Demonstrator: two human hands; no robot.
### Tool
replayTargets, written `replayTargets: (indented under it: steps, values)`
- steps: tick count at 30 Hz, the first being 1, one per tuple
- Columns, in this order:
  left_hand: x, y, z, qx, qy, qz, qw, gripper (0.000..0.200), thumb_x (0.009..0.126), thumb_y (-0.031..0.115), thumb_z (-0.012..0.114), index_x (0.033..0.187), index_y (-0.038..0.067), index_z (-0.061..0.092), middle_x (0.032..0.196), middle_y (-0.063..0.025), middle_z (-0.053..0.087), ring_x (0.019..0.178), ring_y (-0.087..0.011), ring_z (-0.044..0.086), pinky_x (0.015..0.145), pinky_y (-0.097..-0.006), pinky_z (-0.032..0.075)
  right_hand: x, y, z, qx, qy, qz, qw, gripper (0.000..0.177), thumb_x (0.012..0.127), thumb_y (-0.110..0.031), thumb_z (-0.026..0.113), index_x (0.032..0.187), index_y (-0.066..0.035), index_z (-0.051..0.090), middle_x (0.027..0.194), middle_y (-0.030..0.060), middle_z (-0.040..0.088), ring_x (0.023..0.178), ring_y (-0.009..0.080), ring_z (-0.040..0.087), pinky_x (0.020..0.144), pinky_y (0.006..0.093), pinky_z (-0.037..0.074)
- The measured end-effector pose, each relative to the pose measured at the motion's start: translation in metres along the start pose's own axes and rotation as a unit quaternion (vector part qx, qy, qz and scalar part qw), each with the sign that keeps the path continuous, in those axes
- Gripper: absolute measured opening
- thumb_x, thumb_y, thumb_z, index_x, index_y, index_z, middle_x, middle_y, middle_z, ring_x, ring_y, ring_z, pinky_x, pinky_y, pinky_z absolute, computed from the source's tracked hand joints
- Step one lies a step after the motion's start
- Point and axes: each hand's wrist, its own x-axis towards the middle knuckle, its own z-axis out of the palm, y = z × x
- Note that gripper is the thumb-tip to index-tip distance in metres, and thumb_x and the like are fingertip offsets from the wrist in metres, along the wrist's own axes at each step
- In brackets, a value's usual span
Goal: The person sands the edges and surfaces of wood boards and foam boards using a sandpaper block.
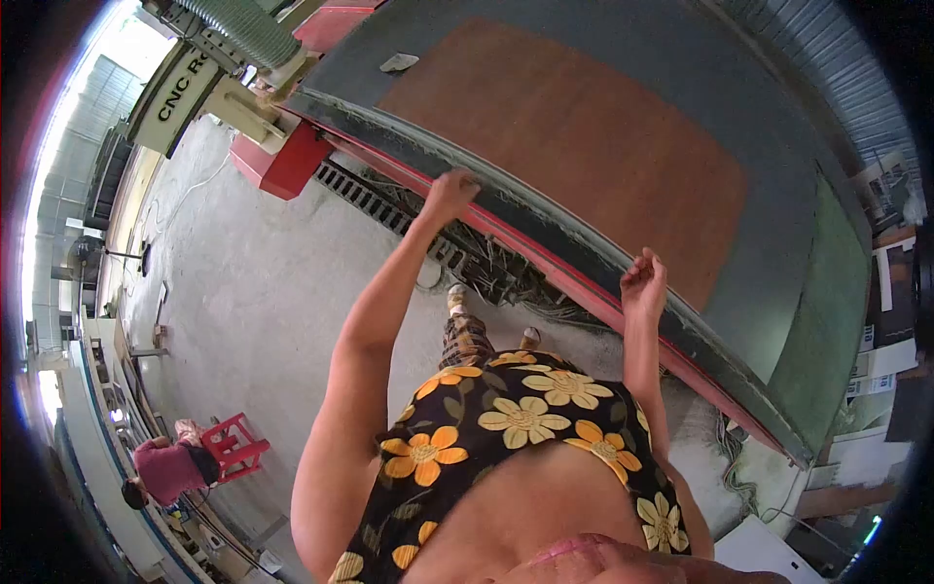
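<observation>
My left hand [452, 193] is at the near edge of a large flat machine bed [584, 243], its fingers curled together; whether it touches the edge or holds anything small, I cannot make out. Farther right, my right hand [644, 280] hovers by the same edge with loosely bent fingers, slightly apart, and nothing visible in it. Beyond both hands a brown rectangular sheet [574, 146] lies on the dark grey bed. A small pale scrap [399, 63] sits near its far left corner.
A machine head marked CNC [180, 97] with a ribbed hose [238, 24] stands at upper left. Cable chain and loose wires [506, 277] lie under the red rail [545, 263]. Another person [170, 467] is by a red stool [233, 448] at lower left.
</observation>
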Motion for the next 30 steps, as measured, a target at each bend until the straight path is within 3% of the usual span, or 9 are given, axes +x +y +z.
replayTargets:
  steps: [3, 6, 9, 10, 12, 22, 25, 28, 30]
  values:
    - [0.068, -0.019, -0.003, -0.01, 0.045, -0.044, 0.998, 0.042, 0.077, 0.029, 0.062, 0.112, 0.006, 0.058, 0.102, -0.0219, 0.062, 0.098, -0.0351, 0.06, 0.084, -0.0436, 0.047, -0.008, -0.019, 0.017, -0.05, 0.078, -0.036, 0.995, 0.021, 0.089, -0.025, 0.056, 0.102, -0.009, 0.06, 0.076, 0.0009, 0.055, 0.069, 0.0104, 0.05, 0.061, 0.0242, 0.04]
    - [0.148, -0.08, -0.061, 0.065, 0.129, -0.036, 0.989, 0.042, 0.078, 0.027, 0.061, 0.115, 0.008, 0.056, 0.105, -0.0161, 0.063, 0.098, -0.0369, 0.058, 0.083, -0.0456, 0.047, -0.001, 0.033, 0.025, 0.004, 0.112, -0.031, 0.993, 0.022, 0.089, -0.026, 0.057, 0.101, -0.009, 0.059, 0.076, 0.0003, 0.053, 0.069, 0.0107, 0.049, 0.061, 0.0253, 0.038]
    - [0.209, -0.122, -0.087, 0.121, 0.114, -0.067, 0.984, 0.044, 0.08, 0.028, 0.06, 0.118, 0.008, 0.054, 0.111, -0.0144, 0.061, 0.102, -0.0359, 0.057, 0.085, -0.0449, 0.046, -0.01, 0.054, 0.042, -0.003, 0.151, -0.024, 0.988, 0.021, 0.089, -0.026, 0.056, 0.1, -0.009, 0.059, 0.077, -0.0002, 0.053, 0.068, 0.0105, 0.047, 0.061, 0.0254, 0.037]
    - [0.207, -0.104, -0.105, 0.064, 0.135, -0.07, 0.986, 0.042, 0.081, 0.025, 0.059, 0.119, 0.008, 0.053, 0.114, -0.017, 0.058, 0.104, -0.0363, 0.055, 0.086, -0.0443, 0.046, -0.012, 0.062, 0.055, -0.023, 0.178, -0.019, 0.984, 0.021, 0.089, -0.027, 0.056, 0.1, -0.009, 0.059, 0.077, -0.0002, 0.053, 0.068, 0.0104, 0.047, 0.061, 0.0255, 0.036]
    - [0.238, -0.13, -0.112, 0.113, 0.181, -0.042, 0.976, 0.04, 0.083, 0.022, 0.056, 0.121, 0.009, 0.053, 0.117, -0.0186, 0.055, 0.106, -0.036, 0.054, 0.087, -0.0435, 0.046, -0.017, 0.077, 0.081, -0.06, 0.234, -0.009, 0.97, 0.021, 0.09, -0.027, 0.054, 0.099, -0.009, 0.059, 0.076, -0.0003, 0.053, 0.067, 0.0101, 0.046, 0.062, 0.0256, 0.036]
    - [0.327, -0.183, -0.13, 0.253, 0.178, -0.078, 0.948, 0.042, 0.089, 0.018, 0.046, 0.13, 0.018, 0.043, 0.138, -0.0157, 0.036, 0.113, -0.0335, 0.049, 0.088, -0.0433, 0.045, -0.015, 0.142, 0.137, -0.173, 0.203, -0.023, 0.964, 0.019, 0.092, -0.023, 0.049, 0.099, -0.01, 0.06, 0.076, -0.0011, 0.056, 0.064, 0.0086, 0.048, 0.059, 0.0248, 0.039]
    - [0.358, -0.221, -0.125, 0.209, 0.212, -0.068, 0.952, 0.036, 0.088, 0.018, 0.047, 0.124, 0.017, 0.051, 0.131, -0.0136, 0.045, 0.11, -0.0323, 0.051, 0.087, -0.0427, 0.046, -0.008, 0.15, 0.156, -0.199, 0.199, -0.025, 0.959, 0.02, 0.091, -0.023, 0.049, 0.099, -0.009, 0.06, 0.076, -0.0001, 0.056, 0.063, 0.0086, 0.048, 0.057, 0.0246, 0.04]
    - [0.357, -0.206, -0.145, 0.266, 0.124, -0.089, 0.952, 0.028, 0.086, 0.018, 0.051, 0.112, 0.01, 0.058, 0.114, -0.0138, 0.056, 0.104, -0.0319, 0.053, 0.084, -0.0428, 0.047, 0.004, 0.159, 0.183, -0.226, 0.187, -0.043, 0.955, 0.021, 0.091, -0.023, 0.052, 0.097, -0.006, 0.061, 0.073, 0.0013, 0.055, 0.059, 0.0087, 0.048, 0.055, 0.0239, 0.04]
    - [0.354, -0.192, -0.151, 0.249, 0.173, 0.011, 0.953, 0.022, 0.083, 0.016, 0.055, 0.103, 0.008, 0.061, 0.103, -0.0138, 0.059, 0.096, -0.0323, 0.056, 0.079, -0.0426, 0.048, 0.017, 0.167, 0.193, -0.264, 0.124, -0.063, 0.954, 0.02, 0.09, -0.023, 0.053, 0.098, -0.006, 0.061, 0.074, 0.0013, 0.056, 0.061, 0.0089, 0.048, 0.056, 0.0228, 0.04]
